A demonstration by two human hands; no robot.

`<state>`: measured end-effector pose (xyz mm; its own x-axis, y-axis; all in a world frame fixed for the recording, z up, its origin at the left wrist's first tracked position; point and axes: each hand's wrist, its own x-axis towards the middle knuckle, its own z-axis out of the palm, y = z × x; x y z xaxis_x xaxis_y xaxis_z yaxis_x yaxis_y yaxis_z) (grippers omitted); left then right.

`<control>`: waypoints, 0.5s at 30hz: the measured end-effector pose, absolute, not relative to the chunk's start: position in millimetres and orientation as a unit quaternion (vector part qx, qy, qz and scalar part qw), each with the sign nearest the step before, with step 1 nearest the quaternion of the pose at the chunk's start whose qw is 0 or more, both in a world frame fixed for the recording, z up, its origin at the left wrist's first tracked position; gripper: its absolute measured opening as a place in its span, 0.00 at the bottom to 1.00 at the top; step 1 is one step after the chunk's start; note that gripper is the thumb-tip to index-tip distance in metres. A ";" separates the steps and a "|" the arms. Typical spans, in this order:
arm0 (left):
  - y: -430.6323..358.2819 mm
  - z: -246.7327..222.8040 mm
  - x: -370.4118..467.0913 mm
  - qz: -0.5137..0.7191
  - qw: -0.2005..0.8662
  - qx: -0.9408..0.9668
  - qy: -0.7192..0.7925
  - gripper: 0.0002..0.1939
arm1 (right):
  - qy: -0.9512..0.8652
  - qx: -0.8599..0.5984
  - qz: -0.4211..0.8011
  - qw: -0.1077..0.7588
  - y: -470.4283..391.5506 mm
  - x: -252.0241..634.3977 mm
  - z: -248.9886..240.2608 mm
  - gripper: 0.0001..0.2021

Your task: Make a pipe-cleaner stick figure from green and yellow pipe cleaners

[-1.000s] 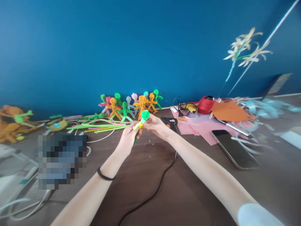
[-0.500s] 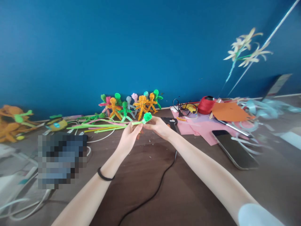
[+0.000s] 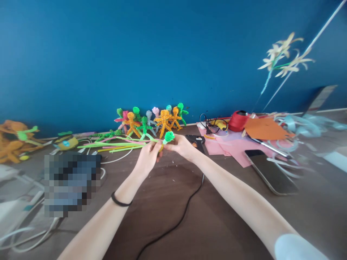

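Observation:
A small pipe-cleaner figure with a bright green coiled head and a paler neck is held between my two hands. My left hand is closed, its thumb and fingers pinching the lower part, where a bit of yellow shows. From the other side, my right hand is closed with its thumb at the neck. Most of the figure's body is hidden by my fingers. Behind my hands, against the blue wall, stand several finished-looking figures in orange, green, pink and grey. Loose pipe cleaners lie left of my left hand.
Right of my hands are a black glue gun, pink sheets, a red thread spool, an orange sheet and a phone. A black cord crosses the table. White cables lie at left.
The figure's green head has dropped slightly and stands more upright. Its pale part no longer points across my left fingers, and a yellow bit now shows between my hands.

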<state>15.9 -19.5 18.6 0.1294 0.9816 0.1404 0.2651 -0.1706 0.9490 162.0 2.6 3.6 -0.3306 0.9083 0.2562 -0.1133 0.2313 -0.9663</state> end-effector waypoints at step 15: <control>-16.8 15.1 19.7 0.456 0.615 0.474 0.435 0.14 | -0.606 -0.317 0.543 0.487 6.9 160.7 -2.2 0.15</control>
<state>19.7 -16.8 15.1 0.2050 0.9734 -0.1022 -0.1487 0.1342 0.9797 160.7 6.9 -2.2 -0.3238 0.9133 0.2470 -0.1448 0.2102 -0.9669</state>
